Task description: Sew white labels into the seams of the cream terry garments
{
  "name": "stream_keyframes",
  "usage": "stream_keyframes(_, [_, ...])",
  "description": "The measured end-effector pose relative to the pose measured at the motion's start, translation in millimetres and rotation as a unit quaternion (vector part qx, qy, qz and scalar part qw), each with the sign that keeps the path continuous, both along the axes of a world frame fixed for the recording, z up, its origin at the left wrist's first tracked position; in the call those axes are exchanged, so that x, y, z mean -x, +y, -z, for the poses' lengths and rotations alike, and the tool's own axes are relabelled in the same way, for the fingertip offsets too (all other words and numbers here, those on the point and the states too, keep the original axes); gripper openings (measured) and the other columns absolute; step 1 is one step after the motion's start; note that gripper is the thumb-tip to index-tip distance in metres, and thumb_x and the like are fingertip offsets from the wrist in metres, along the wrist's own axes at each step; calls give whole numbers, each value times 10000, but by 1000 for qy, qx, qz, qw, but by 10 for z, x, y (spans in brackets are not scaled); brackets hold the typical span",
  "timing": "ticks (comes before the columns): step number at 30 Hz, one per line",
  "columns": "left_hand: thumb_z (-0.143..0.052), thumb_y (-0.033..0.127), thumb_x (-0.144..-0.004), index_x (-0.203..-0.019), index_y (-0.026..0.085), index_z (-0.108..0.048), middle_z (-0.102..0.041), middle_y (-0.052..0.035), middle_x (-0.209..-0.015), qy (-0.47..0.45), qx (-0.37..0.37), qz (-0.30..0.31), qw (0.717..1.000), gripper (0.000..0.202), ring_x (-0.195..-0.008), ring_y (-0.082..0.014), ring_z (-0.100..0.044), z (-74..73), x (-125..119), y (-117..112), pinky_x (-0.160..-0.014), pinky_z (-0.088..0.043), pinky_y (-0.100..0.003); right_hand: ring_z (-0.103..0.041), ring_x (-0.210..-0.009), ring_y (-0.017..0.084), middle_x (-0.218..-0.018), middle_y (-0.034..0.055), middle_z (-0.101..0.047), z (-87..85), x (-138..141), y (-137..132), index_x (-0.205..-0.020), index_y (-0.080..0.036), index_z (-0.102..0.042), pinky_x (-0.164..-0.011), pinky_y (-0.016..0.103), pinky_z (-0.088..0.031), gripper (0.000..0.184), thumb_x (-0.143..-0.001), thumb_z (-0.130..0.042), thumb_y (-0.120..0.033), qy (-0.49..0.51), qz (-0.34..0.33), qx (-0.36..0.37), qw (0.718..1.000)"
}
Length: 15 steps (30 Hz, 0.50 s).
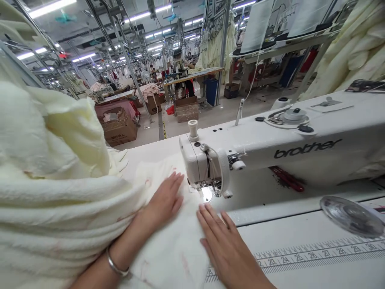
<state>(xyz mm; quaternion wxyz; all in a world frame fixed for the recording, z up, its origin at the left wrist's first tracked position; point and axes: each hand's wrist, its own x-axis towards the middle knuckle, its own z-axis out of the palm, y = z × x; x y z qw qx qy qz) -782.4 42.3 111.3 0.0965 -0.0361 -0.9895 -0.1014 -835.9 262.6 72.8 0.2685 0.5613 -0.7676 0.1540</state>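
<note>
A white Brother sewing machine stands on a white table. Cream fabric lies flat under its needle area. My left hand rests flat on the fabric just left of the needle, fingers stretched out. My right hand lies flat on the fabric's right edge, fingertips just in front of the presser foot. Neither hand holds anything. A silver bangle sits on my left wrist.
A big heap of cream fabric fills the left side. A printed ruler runs along the table front, with a clear round dish at the right. Cardboard boxes, other workstations and hanging garments fill the floor behind.
</note>
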Motion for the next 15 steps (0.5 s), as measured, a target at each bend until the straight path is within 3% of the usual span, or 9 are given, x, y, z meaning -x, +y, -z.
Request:
stream_keyframes(3, [-440,284,-938,-1404,108,-290,-347,-218,-1450,-30,46,-28,998,520,-1364,-338,-301,64,-229,-20,-1063,-340,-572,-454,-1230,247,-1290,100,-535,31,-110,77,-1221,-102,-547,-1013,423,-347,337,-951,-362,-180,17,-37,-16,999])
stream_keyframes(7, [-433,263,-941,-1433,134,-237,-307,-199,-1479,-48,37,-39,997,545,-1384,-314,-264,-2,-410,114,-1074,-352,-540,-476,-1215,231,-1283,70,-544,75,-166,258,-1218,-139,-557,-1000,386,-375,340,-916,-404,-169,28,-69,-17,997])
stream_keyframes(11, [-371,137,-919,-1423,137,-224,-336,-182,-1462,-10,-15,-12,1000,525,-1386,-258,-277,-183,-247,269,-1088,-378,-467,-498,-1188,245,-1265,111,-549,41,-135,284,-1221,-98,-551,-946,374,-435,343,-928,-394,-182,16,-56,0,998])
stream_keyframes(13, [-355,115,-912,-1355,117,-331,-417,-181,-1400,-20,-22,21,999,444,-1365,-263,-320,-218,-107,308,-1076,-393,-466,-525,-1147,239,-1236,126,-565,14,-96,227,-1210,-76,-556,-925,365,-442,343,-947,-364,-186,-3,-25,19,1000])
stream_keyframes(15, [-374,133,-912,-1235,88,-448,-503,-200,-1301,-41,-7,22,999,335,-1326,-311,-373,-179,33,305,-1047,-396,-529,-535,-1123,234,-1222,119,-576,-4,-41,143,-1192,-72,-568,-915,362,-435,355,-965,-329,-205,-7,-7,26,1000])
